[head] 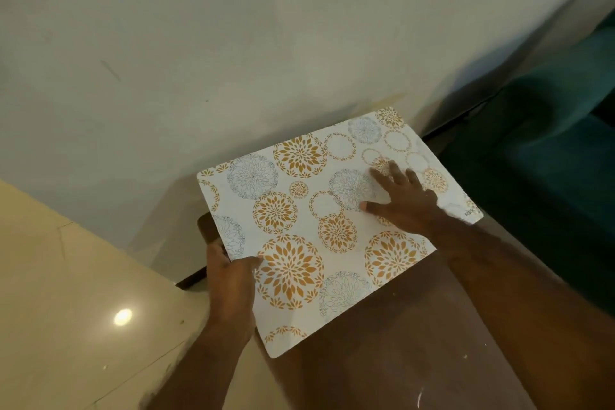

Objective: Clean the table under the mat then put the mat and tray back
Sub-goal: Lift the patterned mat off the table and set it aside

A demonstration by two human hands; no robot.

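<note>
A white mat (299, 226) printed with orange and grey flower circles lies across a small dark brown table (399, 343) that stands against the wall. My left hand (229, 280) grips the mat's left edge, thumb on top and fingers underneath. My right hand (402, 200) rests flat on the mat's far right part with its fingers spread. The mat overhangs the table's left side. No tray is in view.
A pale wall (233, 43) rises right behind the table. Shiny cream floor tiles (83, 309) lie to the left. A dark green sofa (549, 160) stands close on the right. White specks dot the table's near part.
</note>
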